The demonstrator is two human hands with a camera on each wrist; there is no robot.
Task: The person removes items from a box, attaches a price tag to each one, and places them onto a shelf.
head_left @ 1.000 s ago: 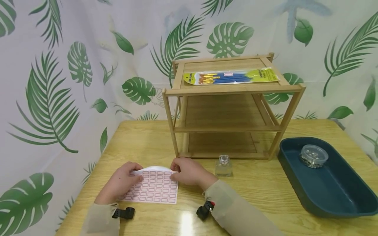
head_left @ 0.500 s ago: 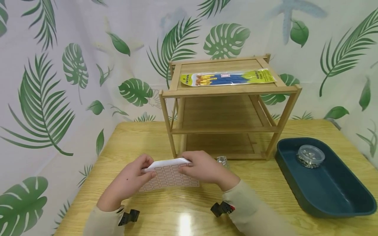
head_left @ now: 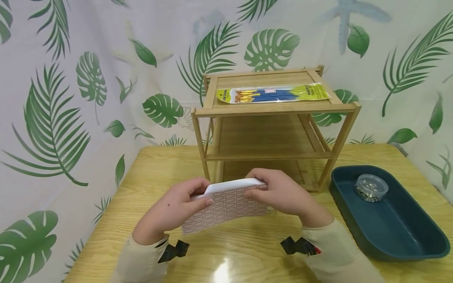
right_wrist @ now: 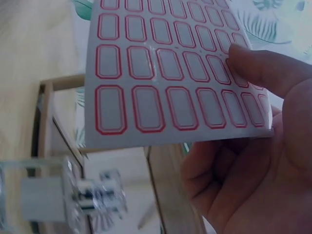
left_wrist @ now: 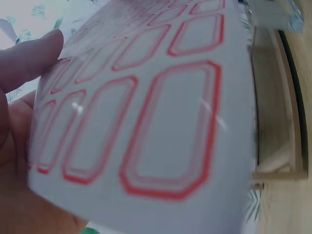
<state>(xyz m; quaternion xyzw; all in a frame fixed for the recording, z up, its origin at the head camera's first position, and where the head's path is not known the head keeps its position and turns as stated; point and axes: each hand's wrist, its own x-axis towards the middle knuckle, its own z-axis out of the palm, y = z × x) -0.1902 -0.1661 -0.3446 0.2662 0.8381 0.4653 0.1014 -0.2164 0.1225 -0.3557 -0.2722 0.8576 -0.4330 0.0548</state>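
Observation:
A sheet of red-framed sticker labels [head_left: 226, 206] is held up off the table, its top edge curled back to show white. My left hand [head_left: 173, 206] pinches it at its left end, thumb on the printed face. At the other end my right hand [head_left: 283, 192] grips the top right corner, thumb in front and fingers behind. In the right wrist view the thumb of my right hand [right_wrist: 258, 126] presses on the printed labels. A clear glass bottle [right_wrist: 44, 195] shows below the sheet there; in the head view the sheet and right hand hide nearly all of it.
A wooden shelf rack [head_left: 272, 156] stands behind the hands, with a pack of blue-handled paintbrushes [head_left: 272, 94] on top. To the right sits a dark teal tray [head_left: 400, 228] holding a round clear tub [head_left: 371, 186] of small metallic bits. Leaf-patterned cloth [head_left: 159, 67] hangs behind the table.
Both hands have lifted the label sheet from the table and carried it up and to the right. It now tilts and covers most of the glass bottle in the head view.

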